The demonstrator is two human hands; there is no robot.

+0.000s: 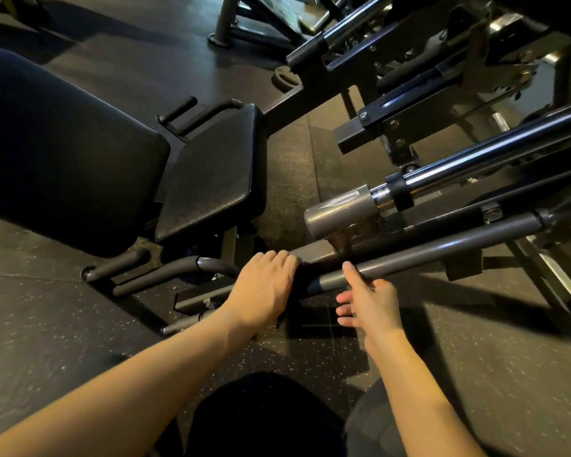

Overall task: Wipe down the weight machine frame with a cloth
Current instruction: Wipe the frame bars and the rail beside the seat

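A dark rubber floor with pale speckles lay underneath everything. A weight plate rested flat on it further back. Beyond that stood the grey base of another machine. The person's dark-clothed knee showed at the bottom edge.

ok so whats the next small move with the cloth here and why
Probably slide the left hand and the dark cloth it presses on the frame rightward along the grey bar. The cloth sits at the bar's near end, most of the bar lies beyond it, and the right hand is open beside it.
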